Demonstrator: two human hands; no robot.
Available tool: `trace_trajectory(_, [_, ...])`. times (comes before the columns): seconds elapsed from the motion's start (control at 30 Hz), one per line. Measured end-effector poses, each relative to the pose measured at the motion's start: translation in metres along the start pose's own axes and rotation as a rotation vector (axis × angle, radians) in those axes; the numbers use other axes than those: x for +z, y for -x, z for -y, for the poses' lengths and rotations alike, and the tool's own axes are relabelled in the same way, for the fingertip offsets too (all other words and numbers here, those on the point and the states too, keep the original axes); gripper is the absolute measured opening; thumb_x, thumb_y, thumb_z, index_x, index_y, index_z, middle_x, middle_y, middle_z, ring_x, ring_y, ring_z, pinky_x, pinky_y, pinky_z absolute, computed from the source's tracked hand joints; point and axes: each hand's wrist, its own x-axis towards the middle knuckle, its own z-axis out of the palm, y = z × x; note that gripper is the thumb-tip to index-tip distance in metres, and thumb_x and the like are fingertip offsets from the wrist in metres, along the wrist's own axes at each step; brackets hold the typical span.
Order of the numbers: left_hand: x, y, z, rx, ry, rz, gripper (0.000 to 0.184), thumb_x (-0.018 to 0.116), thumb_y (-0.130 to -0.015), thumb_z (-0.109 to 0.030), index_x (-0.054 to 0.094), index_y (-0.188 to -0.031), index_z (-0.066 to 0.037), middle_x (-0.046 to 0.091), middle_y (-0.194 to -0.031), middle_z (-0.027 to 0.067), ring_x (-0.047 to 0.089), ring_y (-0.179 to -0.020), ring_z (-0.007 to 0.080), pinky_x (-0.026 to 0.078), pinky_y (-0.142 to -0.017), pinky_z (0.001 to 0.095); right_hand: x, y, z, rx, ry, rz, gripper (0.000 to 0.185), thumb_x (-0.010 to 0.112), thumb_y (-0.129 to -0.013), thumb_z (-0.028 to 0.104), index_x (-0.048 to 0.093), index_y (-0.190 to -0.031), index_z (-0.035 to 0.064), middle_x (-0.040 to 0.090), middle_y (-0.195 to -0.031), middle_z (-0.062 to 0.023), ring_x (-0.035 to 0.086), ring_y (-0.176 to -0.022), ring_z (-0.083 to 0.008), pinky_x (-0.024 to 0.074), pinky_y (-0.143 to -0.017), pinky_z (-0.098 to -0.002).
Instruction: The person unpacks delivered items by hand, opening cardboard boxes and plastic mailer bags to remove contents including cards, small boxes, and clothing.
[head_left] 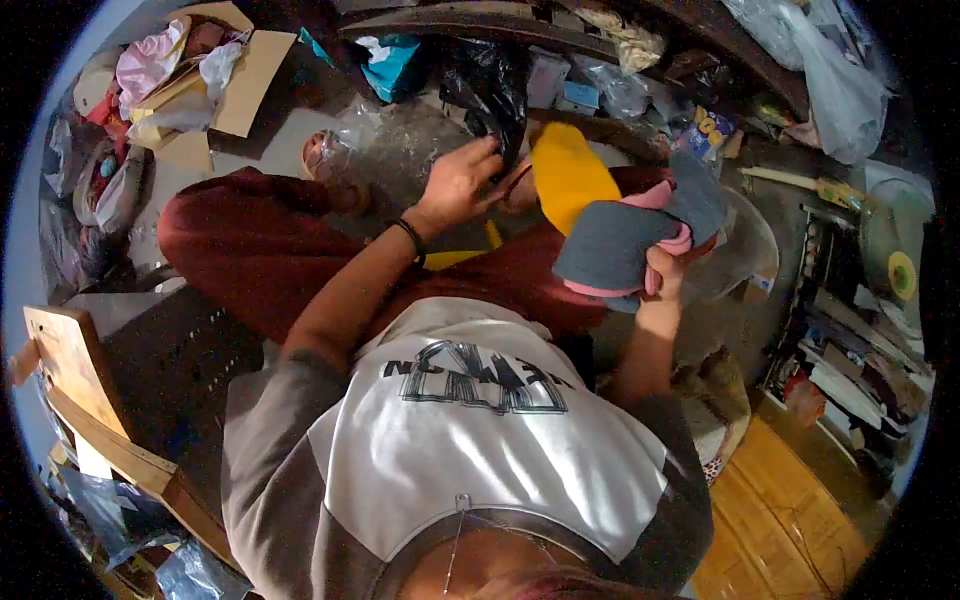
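White-fronted shirt, dark sleeves, maroon trousers, apparently black wristband.

We count two hands, one wristband.
One large yellow piece, one cardboard box, one teal bag, several clear bags, too crowded for us to number surely.

Open cardboard box near crumpled plastic bags

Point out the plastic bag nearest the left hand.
The black one, whose lower end hangs right beside the left hand; the pale bag at upper right is far from it.
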Motion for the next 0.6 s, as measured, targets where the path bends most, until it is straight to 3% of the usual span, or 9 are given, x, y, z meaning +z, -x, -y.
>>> trace_trajectory(0.1, [0.006,0.0,-0.007,0.03,0.039,0.217,0.035,0.07,-0.072,-0.019,0.056,-0.101,-0.005,0.054,-0.116,0.0176,0.057,-0.102,0.0361,0.05,-0.083,0.0409,-0.019,0.01,0.001,-0.002,0.025,-0.084,0.068,0.065,-0.067,0.009,0.042,-0.13,0.0066,0.054,-0.122,-0.0086,0.053,-0.115,-0.025,0.0362,-0.105,-0.0423])
trace_trajectory(0.2, [-0.003,-0.016,-0.02,0.12,-0.057,0.078,0.036,0.068,-0.074,-0.02,0.054,-0.104,-0.005,0.054,-0.116,0.0183,0.057,-0.102,0.036,0.051,-0.082,0.0402,-0.028,0.018,0.003,-0.009,0.046,-0.131,0.068,0.065,-0.067,0.009,0.041,-0.131,0.0065,0.054,-0.12,-0.0083,0.053,-0.114,-0.0244,0.0371,-0.104,-0.0416])
trace_trajectory(0.33, [0.0,-0.022,-0.027,0.292,-0.048,0.255,0.043,0.061,-0.079,-0.016,0.051,-0.119,-0.005,0.052,-0.123,0.0182,0.055,-0.11,0.0356,0.051,-0.087,0.0394,-0.033,0.02,0.002,-0.019,0.068,-0.163,0.069,0.066,-0.068,0.01,0.041,-0.132,0.0063,0.056,-0.118,-0.0079,0.054,-0.112,-0.0237,0.0382,-0.103,-0.0405])
trace_trajectory(0.47, [-0.015,-0.043,-0.021,0.106,-0.115,0.075,0.05,0.051,-0.083,-0.013,0.045,-0.133,-0.014,0.047,-0.13,0.0177,0.053,-0.116,0.0346,0.049,-0.092,0.0404,-0.031,0.02,0.003,-0.006,0.117,-0.171,0.07,0.067,-0.069,0.011,0.04,-0.133,0.0062,0.057,-0.116,-0.0075,0.054,-0.111,-0.023,0.0393,-0.102,-0.0395])
trace_trajectory(0.53, [-0.035,-0.068,-0.009,0.117,-0.182,0.082,0.056,0.052,-0.082,-0.012,0.042,-0.137,-0.017,0.046,-0.133,0.0149,0.056,-0.111,0.0332,0.052,-0.086,0.0392,-0.024,0.02,0.004,0.014,0.16,-0.157,0.07,0.067,-0.069,0.011,0.04,-0.134,0.0061,0.057,-0.115,-0.0073,0.055,-0.11,-0.0227,0.0399,-0.101,-0.0389])
trace_trajectory(0.6, [-0.064,-0.098,-0.006,0.118,-0.26,0.158,0.061,0.054,-0.08,-0.011,0.039,-0.139,-0.017,0.05,-0.13,0.0141,0.062,-0.096,0.0319,0.055,-0.075,0.0396,-0.002,0.014,0.005,0.074,0.23,-0.068,0.071,0.068,-0.069,0.011,0.04,-0.134,0.0061,0.058,-0.114,-0.0071,0.055,-0.11,-0.0223,0.0404,-0.101,-0.0384])
